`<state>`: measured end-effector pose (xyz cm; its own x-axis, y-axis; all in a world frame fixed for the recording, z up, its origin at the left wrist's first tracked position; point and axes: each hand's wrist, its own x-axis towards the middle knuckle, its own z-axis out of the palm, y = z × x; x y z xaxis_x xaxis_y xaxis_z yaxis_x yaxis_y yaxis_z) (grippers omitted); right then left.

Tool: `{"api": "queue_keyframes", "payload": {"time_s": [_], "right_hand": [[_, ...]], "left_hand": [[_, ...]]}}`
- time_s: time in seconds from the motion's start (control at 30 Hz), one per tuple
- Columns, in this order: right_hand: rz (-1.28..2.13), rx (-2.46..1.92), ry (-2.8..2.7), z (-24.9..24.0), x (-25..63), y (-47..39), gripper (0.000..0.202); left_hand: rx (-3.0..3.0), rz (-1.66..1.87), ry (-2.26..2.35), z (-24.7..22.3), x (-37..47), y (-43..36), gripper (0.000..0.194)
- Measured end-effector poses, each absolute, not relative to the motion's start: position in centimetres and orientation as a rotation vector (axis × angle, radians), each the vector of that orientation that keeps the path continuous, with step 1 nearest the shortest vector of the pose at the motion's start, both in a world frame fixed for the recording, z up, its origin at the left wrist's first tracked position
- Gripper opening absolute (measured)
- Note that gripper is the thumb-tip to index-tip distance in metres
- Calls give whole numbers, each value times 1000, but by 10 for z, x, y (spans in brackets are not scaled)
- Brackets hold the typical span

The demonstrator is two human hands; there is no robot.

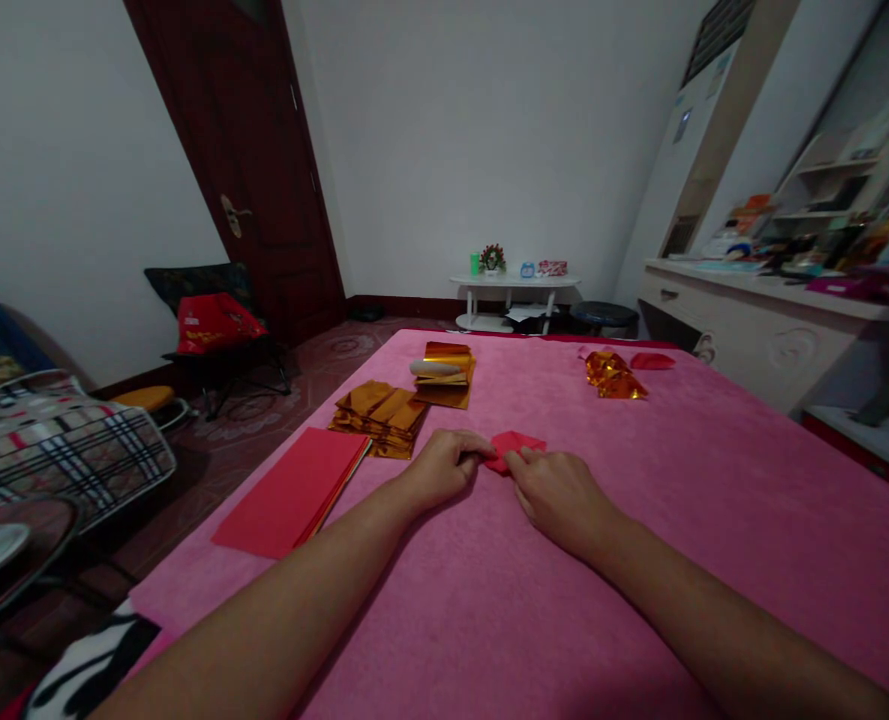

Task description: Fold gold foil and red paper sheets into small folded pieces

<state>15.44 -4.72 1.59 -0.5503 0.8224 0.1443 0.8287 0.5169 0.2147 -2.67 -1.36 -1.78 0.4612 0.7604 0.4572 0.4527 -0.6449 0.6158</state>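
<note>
A small folded piece of red paper (517,442) lies on the pink tablecloth (639,560) between my two hands. My left hand (448,462) has its fingers closed at the paper's left edge. On the near right side, my right hand (560,492) presses its fingers against the same paper. Left of my left hand is a stack of red paper sheets (290,490), with gold edges showing underneath. Behind that stack sits a pile of folded gold foil paper (384,412). More gold foil (455,390) lies beyond it, with a grey oval object (435,369) on top.
Crumpled gold foil (613,375) and a red paper piece (652,361) rest at the table's far right. A white side table (515,282) stands by the wall. A chair with a red bag (217,322) is at the left, a white cabinet (751,320) at the right.
</note>
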Motion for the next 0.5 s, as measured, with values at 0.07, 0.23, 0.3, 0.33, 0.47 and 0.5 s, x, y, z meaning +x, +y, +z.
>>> {"api": "queue_keyframes", "payload": {"time_s": [0.07, 0.23, 0.3, 0.33, 0.47, 0.5], "right_hand": [[-375, -1510, -2664, 17, 155, -47, 27], [-257, -1600, -2457, 16, 156, -48, 29], [-216, -1629, -2378, 14, 157, -48, 26], [-202, -1637, -2345, 13, 157, -48, 24], [-166, -1651, -2244, 9, 157, -46, 18], [-156, -1649, -2226, 8, 157, -45, 16]], "left_hand": [[2306, 1041, 1024, -20, -27, -12, 40], [2329, 1069, 1030, -24, -28, -12, 40], [2328, 1072, 1052, -23, -27, -13, 41], [2323, 1068, 1065, -22, -27, -14, 41], [2270, 1060, 1138, -19, -25, -17, 38], [2258, 1062, 1150, -19, -24, -17, 36]]}}
